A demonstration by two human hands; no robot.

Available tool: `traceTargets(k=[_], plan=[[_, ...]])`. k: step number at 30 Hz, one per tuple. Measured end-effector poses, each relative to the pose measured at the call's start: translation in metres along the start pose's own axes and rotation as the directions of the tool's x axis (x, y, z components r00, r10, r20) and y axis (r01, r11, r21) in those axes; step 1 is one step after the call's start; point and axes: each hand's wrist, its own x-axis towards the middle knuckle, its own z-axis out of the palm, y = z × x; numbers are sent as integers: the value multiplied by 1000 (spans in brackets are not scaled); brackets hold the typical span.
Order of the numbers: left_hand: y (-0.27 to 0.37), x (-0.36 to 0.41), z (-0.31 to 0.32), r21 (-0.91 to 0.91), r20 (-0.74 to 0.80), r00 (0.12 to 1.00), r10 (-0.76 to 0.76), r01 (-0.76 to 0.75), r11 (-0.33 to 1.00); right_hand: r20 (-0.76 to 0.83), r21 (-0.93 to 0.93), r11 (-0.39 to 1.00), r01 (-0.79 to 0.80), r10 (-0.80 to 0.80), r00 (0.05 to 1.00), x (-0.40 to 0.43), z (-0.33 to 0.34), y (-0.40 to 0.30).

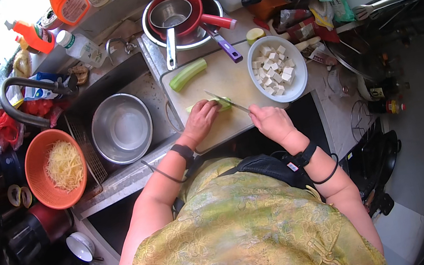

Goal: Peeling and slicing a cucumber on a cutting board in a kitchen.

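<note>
My left hand presses down on a pale green piece of vegetable, perhaps cucumber or squash, on the cutting board. Its fingers cover much of the piece. In my right hand is the handle of a kitchen knife, with the blade lying across the piece just right of my left fingertips. Farther back on the board rests a longer peeled green length. A light blue bowl of white cubes, apparently tofu, stands at the board's right side.
An empty steel basin sits in the sink, left of the board. Beyond it is an orange colander with pale shreds. Stacked pans and a purple-handled peeler lie behind. A black faucet arches at the left.
</note>
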Motion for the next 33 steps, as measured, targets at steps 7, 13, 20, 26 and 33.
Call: traceTargets(k=[7,13,20,26,33], plan=[[4,2,-2,-22,7,1000,-6,6,1000,81,0,999,-40,40,996,7,27,5],[3,-1,0,-16,-18,1000,-6,6,1000,17,83,996,-16,14,1000,14,55,13],[1,-5,3,-13,9,999,-32,32,999,9,99,995,-9,8,1000,1,17,-5],[1,-6,2,-27,4,1000,-13,13,1000,87,80,994,-76,69,994,9,52,-7],[1,-10,-5,-78,19,999,-43,45,996,53,160,982,-98,91,994,11,44,-6]])
